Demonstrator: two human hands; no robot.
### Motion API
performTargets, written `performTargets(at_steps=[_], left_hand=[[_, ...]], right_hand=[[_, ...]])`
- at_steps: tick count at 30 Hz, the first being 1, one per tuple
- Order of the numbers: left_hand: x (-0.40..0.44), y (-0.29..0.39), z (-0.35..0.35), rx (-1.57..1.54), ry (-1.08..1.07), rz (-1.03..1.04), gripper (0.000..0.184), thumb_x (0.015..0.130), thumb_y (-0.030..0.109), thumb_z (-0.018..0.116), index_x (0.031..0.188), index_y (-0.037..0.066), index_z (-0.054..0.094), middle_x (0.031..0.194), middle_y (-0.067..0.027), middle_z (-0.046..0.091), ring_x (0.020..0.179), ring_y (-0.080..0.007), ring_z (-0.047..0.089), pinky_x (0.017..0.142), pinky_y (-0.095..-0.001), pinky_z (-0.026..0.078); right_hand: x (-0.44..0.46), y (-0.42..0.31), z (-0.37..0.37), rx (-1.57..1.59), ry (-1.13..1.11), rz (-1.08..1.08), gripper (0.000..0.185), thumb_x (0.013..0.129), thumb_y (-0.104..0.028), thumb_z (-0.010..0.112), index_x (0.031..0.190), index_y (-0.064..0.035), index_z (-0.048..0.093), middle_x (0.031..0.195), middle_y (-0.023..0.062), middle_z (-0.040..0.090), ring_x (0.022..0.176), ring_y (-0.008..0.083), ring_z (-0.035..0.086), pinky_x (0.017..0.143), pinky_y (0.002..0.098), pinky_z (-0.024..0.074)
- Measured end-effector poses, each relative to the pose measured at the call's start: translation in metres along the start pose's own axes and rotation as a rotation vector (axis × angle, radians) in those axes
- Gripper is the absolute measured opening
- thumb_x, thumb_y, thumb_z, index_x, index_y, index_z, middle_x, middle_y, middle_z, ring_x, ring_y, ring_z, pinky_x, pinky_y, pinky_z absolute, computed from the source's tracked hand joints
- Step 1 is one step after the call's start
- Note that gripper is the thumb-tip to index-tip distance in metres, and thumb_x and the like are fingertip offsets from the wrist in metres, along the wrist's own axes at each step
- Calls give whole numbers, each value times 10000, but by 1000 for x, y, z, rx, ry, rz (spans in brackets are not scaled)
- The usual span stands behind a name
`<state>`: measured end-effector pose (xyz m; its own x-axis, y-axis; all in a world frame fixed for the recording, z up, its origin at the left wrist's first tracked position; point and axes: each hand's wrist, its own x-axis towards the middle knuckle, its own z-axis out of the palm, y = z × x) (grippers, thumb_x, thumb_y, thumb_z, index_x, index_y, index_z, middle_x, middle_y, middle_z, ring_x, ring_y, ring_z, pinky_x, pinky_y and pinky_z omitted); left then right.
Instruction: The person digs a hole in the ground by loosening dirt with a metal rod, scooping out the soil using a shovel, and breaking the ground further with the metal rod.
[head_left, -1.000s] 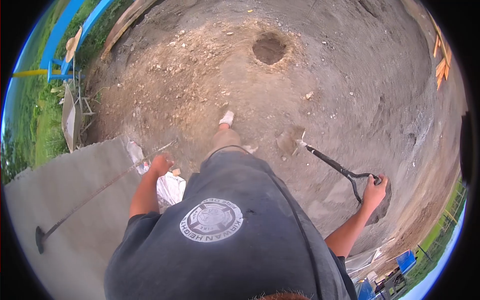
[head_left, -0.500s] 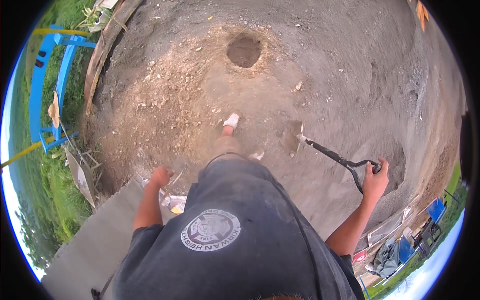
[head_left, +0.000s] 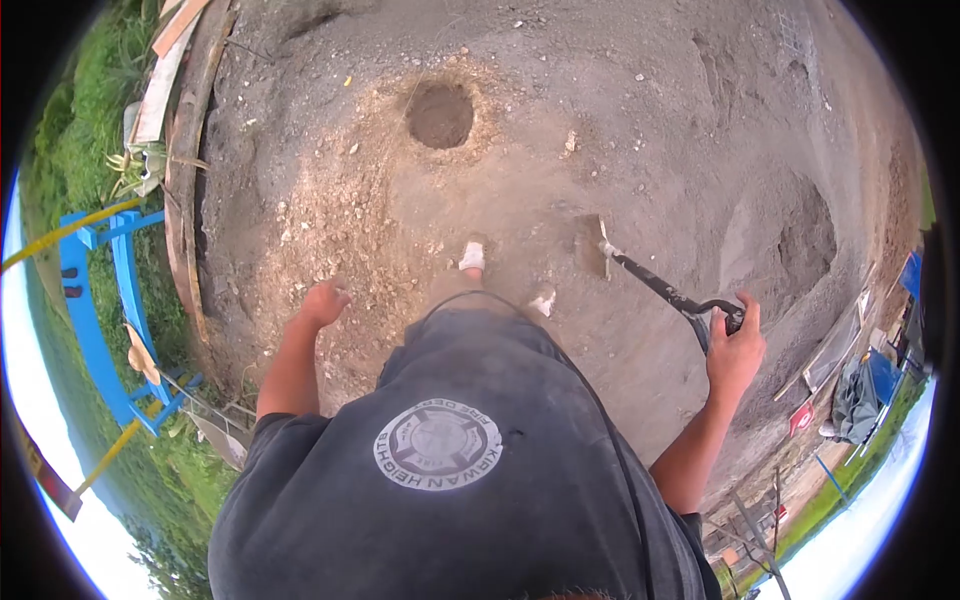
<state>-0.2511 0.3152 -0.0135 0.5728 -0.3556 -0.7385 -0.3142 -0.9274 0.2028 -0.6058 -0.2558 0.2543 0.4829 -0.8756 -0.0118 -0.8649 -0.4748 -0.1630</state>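
My right hand (head_left: 734, 345) is wrapped around the black D-shaped handle of a shovel (head_left: 655, 282). The shovel slants down to the left, and its flat, dirt-coloured blade (head_left: 591, 246) is at the ground to the right of my feet. My left hand (head_left: 325, 303) hangs free over loose gravel, fingers loosely curled but apart, with nothing visible in it. A round hole (head_left: 440, 115) in the dirt lies ahead of me. One foot in a pale shoe (head_left: 472, 255) points forward; part of the other shoe (head_left: 543, 302) shows beside my shirt.
Pale stones and loose soil (head_left: 345, 215) lie left of the hole. Wooden boards (head_left: 185, 190) edge the ground at left, beside a blue frame (head_left: 100, 320) with a straw hat (head_left: 141, 355). A dug hollow (head_left: 806, 235) is at right; a grey tarp (head_left: 857, 402) lies beyond it.
The view has turned and moved forward, so the concrete slab at lower left is out of sight. My feet have changed position. The shovel stays in my right hand.
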Motion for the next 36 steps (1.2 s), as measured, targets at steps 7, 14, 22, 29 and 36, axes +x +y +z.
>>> performTargets(at_steps=[7, 14, 22, 29, 36], left_hand=[[49, 63, -70, 60, -42, 106, 437, 920, 355, 702, 1258, 78, 685, 1168, -244, 715, 1119, -405, 679, 997, -473, 522], [60, 87, -85, 95, -34, 168, 445, 920, 365, 697, 1254, 71, 687, 1136, -233, 728, 1099, -397, 687, 989, -460, 525], [45, 51, -48, 82, -15, 199, 422, 933, 371, 687, 1253, 97, 695, 1186, -226, 721, 1142, -393, 676, 1017, -464, 515], [-18, 40, -8, -3, 21, -19, 389, 940, 365, 679, 1236, 115, 712, 1206, -220, 719, 1147, -389, 678, 1017, -464, 519], [-118, 55, 92, -206, 178, -145, 393, 931, 360, 697, 1213, 87, 726, 1209, -235, 717, 1161, -386, 677, 1027, -451, 517]], right_hand=[[-46, 6, 0, 68, 24, 121, 380, 885, -191, 757, 1243, -143, 636, 807, 166, 717, 748, 373, 709, 694, 467, 530], [-59, 11, -4, 64, 24, 187, 380, 886, -202, 758, 1243, -151, 636, 821, 163, 720, 770, 367, 709, 727, 463, 531], [-57, 13, -4, 88, 26, 158, 363, 891, -171, 754, 1229, -109, 636, 814, 175, 706, 761, 359, 702, 720, 443, 525], [-31, 25, -4, 142, 22, 0, 365, 879, -159, 760, 1216, -96, 634, 791, 174, 705, 733, 346, 704, 704, 439, 529], [23, 48, -8, 192, -37, -197, 387, 881, -154, 759, 1235, -80, 619, 789, 171, 698, 726, 301, 697, 714, 408, 535]])
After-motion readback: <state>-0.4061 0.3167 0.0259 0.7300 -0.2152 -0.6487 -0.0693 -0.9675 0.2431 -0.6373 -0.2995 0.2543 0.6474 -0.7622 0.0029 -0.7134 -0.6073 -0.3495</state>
